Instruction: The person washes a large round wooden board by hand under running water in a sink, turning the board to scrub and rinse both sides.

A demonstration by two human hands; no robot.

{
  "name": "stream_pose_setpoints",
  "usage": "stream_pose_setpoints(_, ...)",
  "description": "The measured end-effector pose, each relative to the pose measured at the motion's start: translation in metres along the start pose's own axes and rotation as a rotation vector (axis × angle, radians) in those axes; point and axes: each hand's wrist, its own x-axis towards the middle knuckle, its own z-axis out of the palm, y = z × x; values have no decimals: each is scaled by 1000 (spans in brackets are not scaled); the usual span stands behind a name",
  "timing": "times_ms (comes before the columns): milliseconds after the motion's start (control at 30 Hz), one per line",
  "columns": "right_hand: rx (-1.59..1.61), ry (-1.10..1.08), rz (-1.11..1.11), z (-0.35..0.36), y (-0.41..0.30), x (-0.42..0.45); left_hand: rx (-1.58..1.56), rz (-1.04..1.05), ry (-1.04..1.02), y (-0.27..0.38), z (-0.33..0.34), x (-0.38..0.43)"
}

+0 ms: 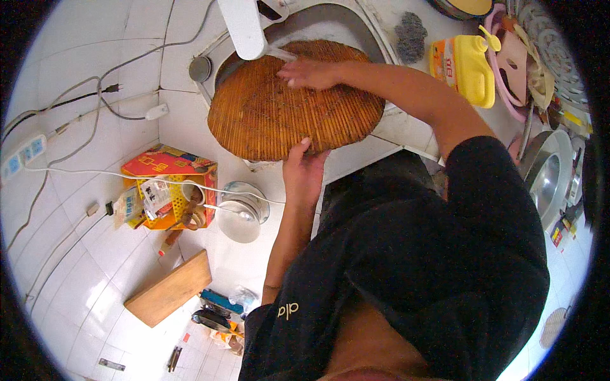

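Note:
A round, brown slatted mat (pixel 295 114), perhaps of bamboo or reed, lies tilted over a metal sink basin (pixel 329 21). My left hand (pixel 306 166) grips its near edge, thumb on top and fingers underneath. Flat on the mat's upper face rests my right hand (pixel 312 74), fingers extended and grasping nothing. Just left of that hand, a white faucet spout (pixel 252 40) reaches over the mat, and a pale streak that looks like water runs from its tip towards my fingers. The mat hides much of the basin.
Bowls (pixel 238 226) and a red-yellow box (pixel 167 162) of packets stand left of my left forearm, a white cable crossing above them. A wooden board (pixel 169 288) is farther down. Right of the sink are a grey scouring pad (pixel 411 38), a yellow pump jug (pixel 464 71) and a pink basin (pixel 500 90).

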Motion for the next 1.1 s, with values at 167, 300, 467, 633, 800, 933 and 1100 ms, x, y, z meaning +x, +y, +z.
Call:
stream_pose_setpoints(167, 202, -118, 403, -6, 23, 15, -25, 12, 19, 3, -9, 5)
stream_pose_setpoints(300, 8, -28, 41, 10, -79, 6, -13, 20, 65, 6, -11, -1)
stream_pose_setpoints(467, 224, 163, -283, 9, -43, 8, 0, -29, 8, 6, -19, -2)
stream_pose_setpoints(633, 802, 376, 708, -5, 39, 51, -8, -67, -18, 5, -37, -6)
stream_pose_setpoints(800, 2238, 523, 230, -2, 6, 91, -29, -105, -7, 7, -78, -15)
stream_pose_setpoints(933, 2026, 391, -145, -14, -48, 86, -33, -123, 5, -4, -123, -11)
stream_pose_setpoints(1100, 717, 261, -176, 23, -92, 37, 27, -185, -3, -11, -141, -6)
